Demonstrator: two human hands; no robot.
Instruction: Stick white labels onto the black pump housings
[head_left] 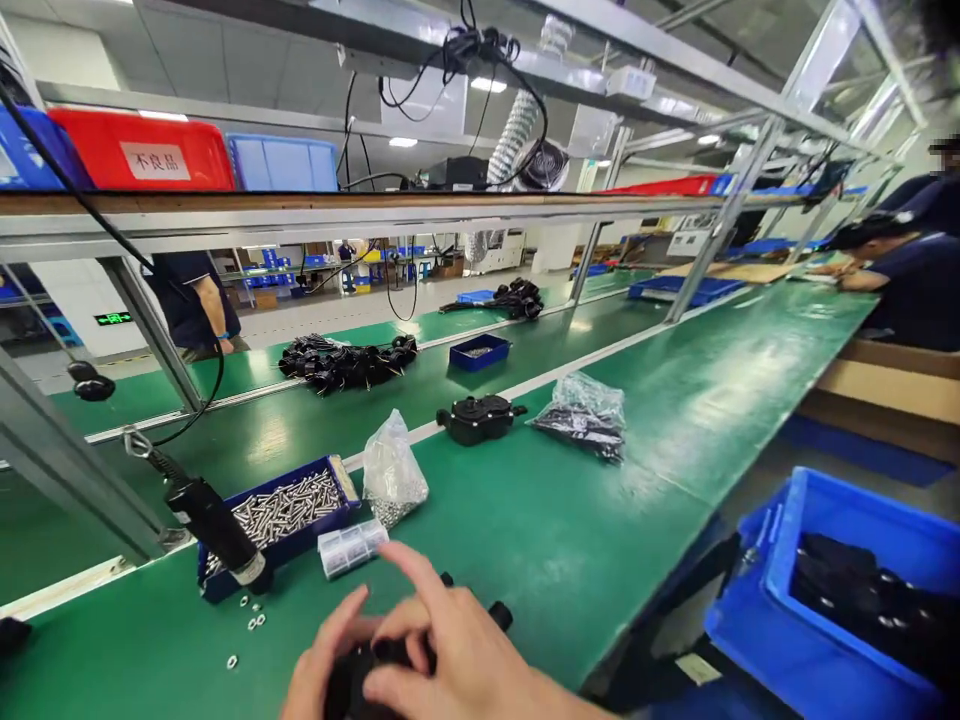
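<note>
At the bottom centre of the frame, the left hand [330,655] and right hand [450,650] both close around a black part [375,670]. Assembly seems underway; a screw from the blue tray [281,520] at lower left likely comes next.

Black part [375,672] mostly hidden under both hands, its shape can't be made out. Left hand [326,660] & right hand [457,660] cut off by bottom edge. Blue bin [780,600] runs off right edge; contents dark, unclear. Washers [251,620] too small to tell.
</note>
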